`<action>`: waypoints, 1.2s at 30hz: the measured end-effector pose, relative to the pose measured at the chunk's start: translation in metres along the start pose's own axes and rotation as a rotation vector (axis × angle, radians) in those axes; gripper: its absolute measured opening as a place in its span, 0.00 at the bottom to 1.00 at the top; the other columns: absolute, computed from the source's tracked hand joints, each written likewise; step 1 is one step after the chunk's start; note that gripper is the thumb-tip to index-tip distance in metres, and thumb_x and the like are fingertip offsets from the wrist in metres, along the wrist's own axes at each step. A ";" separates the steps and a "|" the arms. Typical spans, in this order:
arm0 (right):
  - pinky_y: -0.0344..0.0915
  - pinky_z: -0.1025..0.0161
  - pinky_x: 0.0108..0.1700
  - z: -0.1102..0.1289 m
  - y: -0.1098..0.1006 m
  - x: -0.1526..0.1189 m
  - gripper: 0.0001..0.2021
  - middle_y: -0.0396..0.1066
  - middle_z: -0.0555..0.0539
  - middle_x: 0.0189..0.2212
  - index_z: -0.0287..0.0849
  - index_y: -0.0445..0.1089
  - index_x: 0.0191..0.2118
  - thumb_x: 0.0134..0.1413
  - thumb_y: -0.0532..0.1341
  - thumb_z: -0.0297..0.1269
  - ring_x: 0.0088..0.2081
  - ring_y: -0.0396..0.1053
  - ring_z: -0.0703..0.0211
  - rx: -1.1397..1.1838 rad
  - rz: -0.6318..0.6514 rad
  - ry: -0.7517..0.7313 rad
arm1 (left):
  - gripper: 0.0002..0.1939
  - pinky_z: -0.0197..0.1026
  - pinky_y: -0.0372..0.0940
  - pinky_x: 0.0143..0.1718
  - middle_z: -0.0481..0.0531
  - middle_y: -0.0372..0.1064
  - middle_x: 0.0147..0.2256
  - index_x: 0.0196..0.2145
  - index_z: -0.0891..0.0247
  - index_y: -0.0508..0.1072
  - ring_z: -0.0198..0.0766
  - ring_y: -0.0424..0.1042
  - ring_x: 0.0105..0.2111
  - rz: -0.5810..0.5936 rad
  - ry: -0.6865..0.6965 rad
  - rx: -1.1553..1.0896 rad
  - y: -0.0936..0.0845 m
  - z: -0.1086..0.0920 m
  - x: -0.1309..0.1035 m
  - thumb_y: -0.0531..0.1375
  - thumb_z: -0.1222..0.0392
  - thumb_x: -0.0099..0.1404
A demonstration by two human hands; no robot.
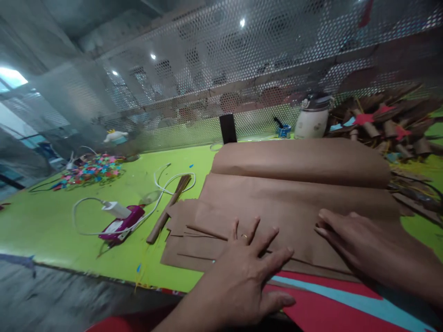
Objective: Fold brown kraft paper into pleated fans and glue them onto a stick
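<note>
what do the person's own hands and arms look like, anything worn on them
The left hand wears a thin gold-coloured ring on the finger next to the little one. The right hand shows no ring. Both are ungloved, with no sleeve, watch or bracelet in view.

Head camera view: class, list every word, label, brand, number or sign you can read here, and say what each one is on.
No text can be read anywhere in this view.
White jar: small grey marks, too small and blurred to read.
Purple power strip: a pale patch on top; any print is too blurred to read.
Brown paper: no lettering shows.
</note>
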State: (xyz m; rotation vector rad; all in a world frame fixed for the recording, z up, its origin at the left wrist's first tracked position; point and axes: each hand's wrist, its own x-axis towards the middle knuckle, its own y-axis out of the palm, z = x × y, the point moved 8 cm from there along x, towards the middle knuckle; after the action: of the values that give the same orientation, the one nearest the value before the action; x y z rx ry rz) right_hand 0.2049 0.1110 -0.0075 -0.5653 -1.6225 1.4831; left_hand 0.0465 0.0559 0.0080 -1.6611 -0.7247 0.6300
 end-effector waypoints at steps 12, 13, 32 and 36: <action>0.45 0.62 0.25 -0.015 0.016 -0.002 0.10 0.64 0.48 0.20 0.44 0.60 0.30 0.61 0.47 0.38 0.22 0.62 0.56 -0.003 0.104 0.082 | 0.30 0.68 0.39 0.56 0.51 0.45 0.62 0.59 0.45 0.54 0.56 0.38 0.62 -0.031 0.039 0.026 0.000 -0.002 0.003 0.50 0.39 0.60; 0.44 0.62 0.25 -0.015 0.015 -0.001 0.10 0.64 0.49 0.20 0.44 0.59 0.29 0.61 0.47 0.38 0.22 0.61 0.56 -0.015 0.116 0.085 | 0.30 0.68 0.39 0.56 0.51 0.45 0.62 0.59 0.45 0.54 0.56 0.38 0.62 -0.037 0.041 0.026 0.000 -0.001 0.003 0.50 0.39 0.60; 0.49 0.61 0.30 -0.011 0.005 0.005 0.09 0.67 0.48 0.24 0.42 0.60 0.31 0.60 0.46 0.33 0.24 0.63 0.60 0.031 0.159 0.104 | 0.30 0.66 0.38 0.57 0.50 0.42 0.63 0.60 0.44 0.51 0.53 0.38 0.62 -0.067 0.085 0.081 0.007 0.004 0.007 0.50 0.41 0.61; 0.52 0.60 0.33 -0.012 0.008 0.004 0.09 0.67 0.49 0.24 0.42 0.61 0.32 0.60 0.47 0.34 0.25 0.63 0.59 0.042 0.149 0.125 | 0.29 0.66 0.39 0.57 0.49 0.42 0.63 0.59 0.44 0.52 0.55 0.39 0.62 -0.081 0.091 0.091 0.008 0.005 0.008 0.50 0.41 0.61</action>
State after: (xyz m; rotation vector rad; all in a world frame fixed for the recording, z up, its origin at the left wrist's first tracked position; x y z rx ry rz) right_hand 0.2111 0.1227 -0.0145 -0.7539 -1.4758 1.5538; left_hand 0.0493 0.0635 -0.0007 -1.5587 -0.6849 0.5189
